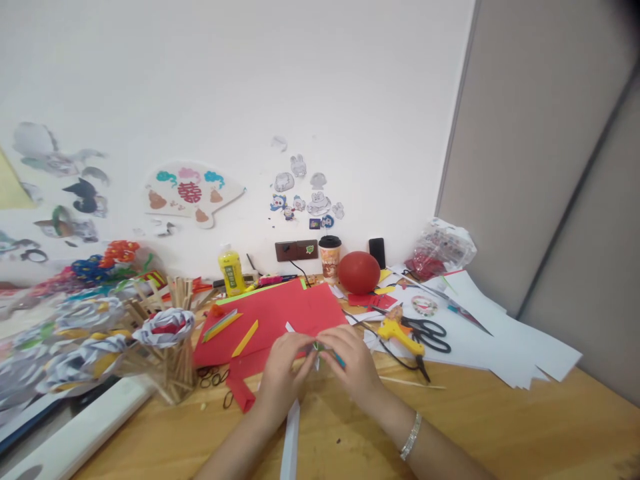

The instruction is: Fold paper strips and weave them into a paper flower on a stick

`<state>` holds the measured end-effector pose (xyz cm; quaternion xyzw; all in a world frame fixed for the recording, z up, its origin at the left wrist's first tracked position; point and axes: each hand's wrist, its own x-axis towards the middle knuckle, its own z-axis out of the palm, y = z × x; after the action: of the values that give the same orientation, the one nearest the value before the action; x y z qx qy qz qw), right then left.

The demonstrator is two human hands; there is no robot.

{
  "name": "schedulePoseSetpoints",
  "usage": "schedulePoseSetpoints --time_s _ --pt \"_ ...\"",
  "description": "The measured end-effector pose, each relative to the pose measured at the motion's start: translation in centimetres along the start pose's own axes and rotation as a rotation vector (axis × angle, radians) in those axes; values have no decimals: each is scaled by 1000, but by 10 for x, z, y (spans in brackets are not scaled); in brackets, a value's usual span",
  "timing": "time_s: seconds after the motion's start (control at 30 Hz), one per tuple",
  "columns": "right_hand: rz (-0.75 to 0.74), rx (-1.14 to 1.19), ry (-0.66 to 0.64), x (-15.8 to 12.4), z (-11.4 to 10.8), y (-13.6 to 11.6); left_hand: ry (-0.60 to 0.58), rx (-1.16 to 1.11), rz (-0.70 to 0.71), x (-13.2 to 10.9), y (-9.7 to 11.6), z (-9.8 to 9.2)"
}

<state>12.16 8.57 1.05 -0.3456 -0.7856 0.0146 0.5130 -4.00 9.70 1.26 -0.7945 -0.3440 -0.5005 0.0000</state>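
My left hand [281, 363] and my right hand [354, 363] meet over the table, fingers pinched together around something small. It shows slivers of white and green between the fingertips, and most of it is hidden. A short blue piece [339, 359] sticks out by my right fingers; its kind is unclear. Under my left wrist, a long white paper strip [290, 440] runs toward the front edge. Red paper [280, 300] lies just behind my hands, with yellow paper strips [245, 338] on it. A folded red strip [241, 395] is left of my left hand.
Right of my hands lie a yellow glue gun [405, 337], black scissors [431, 335] and white paper sheets [500, 347]. Behind stand a red balloon [359, 272], a lidded cup [330, 259] and a yellow bottle [231, 270]. At left, a container of wooden sticks [173, 373] stands near paper flowers [85, 360].
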Motion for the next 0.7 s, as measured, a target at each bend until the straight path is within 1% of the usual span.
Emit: schedulePoseSetpoints --time_s 0.1,0.23,0.37,0.47,0.6,0.7 --pt "-40 11 26 -1 1 -3 33 41 20 -2 1 2" --pt "-12 21 46 -1 3 -3 78 52 44 -2 0 3" --pt "-5 25 41 -2 3 -3 117 65 106 -1 3 0" --pt "-19 17 45 -3 4 -3 106 54 122 -1 4 -1" --pt "-36 27 61 -5 4 -1 83 2 82 -2 4 -1" --pt "-62 33 99 -7 2 -1 67 -19 71 -2 6 0"
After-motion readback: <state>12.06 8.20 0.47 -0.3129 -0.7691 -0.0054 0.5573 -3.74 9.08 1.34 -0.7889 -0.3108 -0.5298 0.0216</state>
